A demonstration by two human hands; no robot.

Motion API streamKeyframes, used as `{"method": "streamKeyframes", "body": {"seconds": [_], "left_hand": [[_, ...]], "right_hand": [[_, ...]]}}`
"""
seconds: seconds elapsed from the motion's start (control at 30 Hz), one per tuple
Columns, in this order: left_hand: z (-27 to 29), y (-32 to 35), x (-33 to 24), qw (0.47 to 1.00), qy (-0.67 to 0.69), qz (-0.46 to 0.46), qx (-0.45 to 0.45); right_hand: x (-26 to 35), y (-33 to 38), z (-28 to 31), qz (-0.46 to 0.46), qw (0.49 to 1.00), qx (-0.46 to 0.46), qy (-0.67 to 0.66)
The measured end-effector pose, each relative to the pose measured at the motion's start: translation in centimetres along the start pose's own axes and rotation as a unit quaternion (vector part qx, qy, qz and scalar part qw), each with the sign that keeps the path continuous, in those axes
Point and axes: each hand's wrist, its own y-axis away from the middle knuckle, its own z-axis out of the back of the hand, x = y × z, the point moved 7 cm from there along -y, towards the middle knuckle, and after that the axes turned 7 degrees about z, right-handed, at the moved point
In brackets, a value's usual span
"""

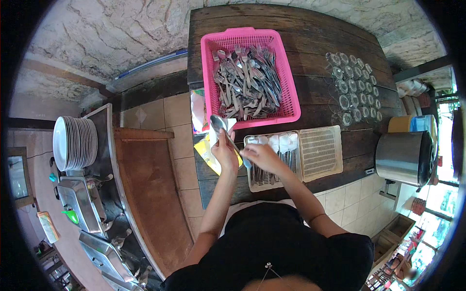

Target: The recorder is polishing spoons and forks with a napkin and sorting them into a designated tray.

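My left hand (pixel 224 154) is closed around a metal spoon (pixel 217 121) and a white napkin (pixel 228 125), just below a pink basket (pixel 294 104). The spoon's bowl points up and left, with its handle slanting down to the right. At the handle's lower end, my right hand (pixel 262 156) pinches with its fingertips. Inside the pink basket lies a heap of cutlery (pixel 247 82): forks, spoons and knives. Beneath my right forearm sits a beige tray (pixel 251 183) holding cutlery and white napkins (pixel 281 142). A yellow packet (pixel 208 156) lies partly hidden behind my left hand.
An open-mesh beige tray (pixel 320 153) adjoins the filled one on the dark wooden table (pixel 315 41). Rows of glasses (pixel 354 87) stand at right, near a large steel pot (pixel 403 157). At left, a counter carries stacked white plates (pixel 60 143) and steel serving pans (pixel 82 206).
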Motion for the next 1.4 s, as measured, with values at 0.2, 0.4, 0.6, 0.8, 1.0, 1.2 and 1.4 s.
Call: {"method": "streamKeyframes", "body": {"seconds": [0.2,0.4,0.6,0.8,1.0,1.2,1.4], "left_hand": [[0.6,-0.2,0.2,1.0,-0.01,0.016,-0.002],[1.4,0.1,1.3,0.999,-0.01,0.037,0.003],[1.7,0.6,1.5,0.998,-0.011,0.069,-0.007],[1.0,0.9,0.8,0.999,0.014,0.039,0.01],[0.0,1.9,0.9,0.998,0.023,0.035,0.048],[-0.4,4.2,0.2,0.998,0.045,0.025,0.039],[0.3,5.3,0.0,1.0,-0.007,0.01,0.026]], "right_hand": [[-3.0,-6.4,12.0,0.095,0.928,-0.329,0.148],[-6.7,-11.9,14.4,-0.033,0.864,-0.308,0.398],[-4.4,-11.0,14.4,-0.003,0.865,-0.347,0.363],[4.2,-5.5,10.3,0.126,0.943,-0.304,0.058],[3.5,-0.1,1.9,0.117,0.98,-0.161,-0.029],[3.2,2.4,0.1,0.087,0.977,-0.197,0.005],[4.0,2.9,-0.4,0.116,0.966,-0.207,0.105]]}}
